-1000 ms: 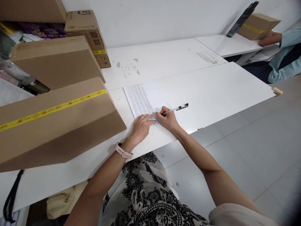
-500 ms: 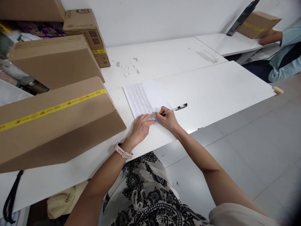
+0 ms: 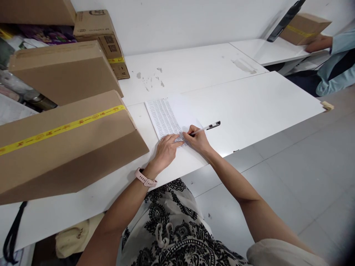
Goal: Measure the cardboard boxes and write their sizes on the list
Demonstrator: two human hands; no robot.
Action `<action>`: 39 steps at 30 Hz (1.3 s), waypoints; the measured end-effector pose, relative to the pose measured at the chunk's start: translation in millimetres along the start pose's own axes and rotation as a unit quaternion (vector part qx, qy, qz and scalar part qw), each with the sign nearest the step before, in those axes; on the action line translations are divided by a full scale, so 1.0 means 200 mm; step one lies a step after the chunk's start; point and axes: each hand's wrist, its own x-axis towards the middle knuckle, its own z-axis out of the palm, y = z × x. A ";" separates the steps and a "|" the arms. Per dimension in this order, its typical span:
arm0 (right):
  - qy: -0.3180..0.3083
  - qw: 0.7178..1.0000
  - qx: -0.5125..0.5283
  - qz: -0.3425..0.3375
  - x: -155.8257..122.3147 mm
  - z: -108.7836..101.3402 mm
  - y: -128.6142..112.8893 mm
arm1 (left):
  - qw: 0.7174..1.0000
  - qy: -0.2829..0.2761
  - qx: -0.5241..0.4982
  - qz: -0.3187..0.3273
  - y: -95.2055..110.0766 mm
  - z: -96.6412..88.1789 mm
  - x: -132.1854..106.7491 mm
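Note:
A sheet of paper point(image 3: 163, 116) with columns of small dark writing down its left part lies on the white table point(image 3: 235, 99); its right part is blank. My right hand point(image 3: 197, 140) grips a pen point(image 3: 212, 126) with a clear barrel and black cap end, which slants up to the right. The pen's tip is hidden by my fingers, low on the sheet. Just left of it, my left hand point(image 3: 166, 150) rests flat on the paper's lower edge, fingers stretched out and holding nothing. A pink band point(image 3: 144, 178) circles my left wrist.
A large cardboard box point(image 3: 69, 144) with yellow tape stands close on my left, with another box point(image 3: 63, 74) and a smaller box point(image 3: 111, 44) behind. At the far right, a person's hand point(image 3: 318, 43) touches a taped box point(image 3: 303, 29). A black strap point(image 3: 13, 236) hangs lower left.
Almost nothing differs. Both hands, the pen and the paper stay in the same places, and the view has shifted very slightly.

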 end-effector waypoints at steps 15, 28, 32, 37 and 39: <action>0.014 1.000 0.002 0.009 0.00 0.00 0.00 | 1.000 -0.006 0.028 0.004 0.00 -0.01 0.00; 0.017 1.000 0.001 0.011 0.00 0.00 0.00 | 1.000 -0.010 0.029 0.005 0.00 0.00 0.00; 0.019 1.000 0.001 0.012 0.00 0.00 -0.01 | 1.000 -0.011 0.024 0.003 0.00 -0.01 0.00; 0.021 1.000 -0.008 0.011 0.00 0.00 -0.01 | 1.000 -0.018 0.016 0.000 0.01 -0.02 0.00; 0.020 1.000 -0.010 0.015 0.00 0.00 -0.01 | 1.000 -0.018 0.016 -0.002 0.01 -0.02 0.00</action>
